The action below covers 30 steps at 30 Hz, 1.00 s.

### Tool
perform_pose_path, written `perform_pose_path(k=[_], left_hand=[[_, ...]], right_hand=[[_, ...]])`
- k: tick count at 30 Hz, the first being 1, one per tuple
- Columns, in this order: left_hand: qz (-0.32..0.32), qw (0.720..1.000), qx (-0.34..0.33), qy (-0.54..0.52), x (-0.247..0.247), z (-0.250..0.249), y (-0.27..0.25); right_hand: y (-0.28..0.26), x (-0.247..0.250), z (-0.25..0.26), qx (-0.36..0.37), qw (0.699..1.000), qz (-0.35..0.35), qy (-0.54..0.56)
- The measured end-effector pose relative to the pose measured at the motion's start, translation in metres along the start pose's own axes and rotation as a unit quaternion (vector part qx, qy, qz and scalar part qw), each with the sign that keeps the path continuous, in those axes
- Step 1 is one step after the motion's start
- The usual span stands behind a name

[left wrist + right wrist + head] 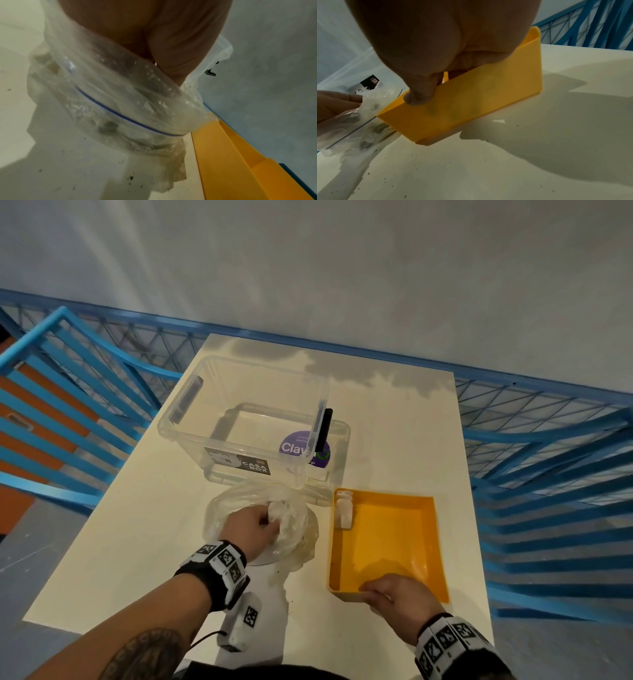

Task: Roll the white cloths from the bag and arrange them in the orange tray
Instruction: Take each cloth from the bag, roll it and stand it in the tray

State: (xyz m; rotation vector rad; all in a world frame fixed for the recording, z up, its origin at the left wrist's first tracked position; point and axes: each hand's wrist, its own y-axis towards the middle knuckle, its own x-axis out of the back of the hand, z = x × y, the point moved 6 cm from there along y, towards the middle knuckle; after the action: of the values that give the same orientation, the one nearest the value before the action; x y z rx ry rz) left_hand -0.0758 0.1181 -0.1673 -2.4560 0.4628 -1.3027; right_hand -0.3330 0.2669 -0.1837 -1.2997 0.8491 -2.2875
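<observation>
A clear zip bag [291, 529] [120, 108] lies on the cream table, left of the orange tray [394, 535] [471, 108]. My left hand [253, 525] reaches inside the bag and its fingers curl round a crumpled white cloth [279, 510]. A rolled white cloth [344, 508] lies in the tray's far left corner. My right hand [394, 594] [423, 94] grips the tray's near wall, thumb outside and fingers over the rim. The left hand [334, 105] also shows in the right wrist view, wrapped in the bag's plastic.
A clear plastic storage box [246, 419] stands behind the bag, over a lid with a purple sticker [305, 453]. Blue metal railings [548, 474] run round the table. A white tagged device [239, 625] lies near the front edge. Dark specks dot the tabletop [522, 162].
</observation>
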Motion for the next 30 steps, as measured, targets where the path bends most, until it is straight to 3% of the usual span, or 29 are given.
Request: perform_pose_path(k=[10,17,21,24,27,30], left_hand=[[-0.081,0.988,0.028,-0.129,0.045,0.011,-0.016],[-0.101,0.908,0.064,-0.401,0.045,0.018,-0.016],[-0.046,0.868,0.049,-0.491,0.044,-0.008,-0.021],[0.027,0.842,0.047,-0.536,0.033,-0.033,-0.024],[0.082,0.842,0.037,-0.532,0.02,-0.063,-0.031],[0.124,0.849,0.007,-0.514,0.007,-0.093,-0.038]], right_hand=[[0.003,-0.002,0.001,0.019,1.0,0.003,0.008],[0.009,-0.005,-0.006,0.009,1.0,-0.013,0.012],[0.01,0.001,-0.003,0.013,0.998,-0.027,0.063],[0.004,0.033,0.023,0.053,0.983,-0.103,0.144],[-0.007,0.075,0.058,0.098,0.944,-0.198,0.245],[-0.011,0.101,0.091,0.118,0.916,-0.196,0.33]])
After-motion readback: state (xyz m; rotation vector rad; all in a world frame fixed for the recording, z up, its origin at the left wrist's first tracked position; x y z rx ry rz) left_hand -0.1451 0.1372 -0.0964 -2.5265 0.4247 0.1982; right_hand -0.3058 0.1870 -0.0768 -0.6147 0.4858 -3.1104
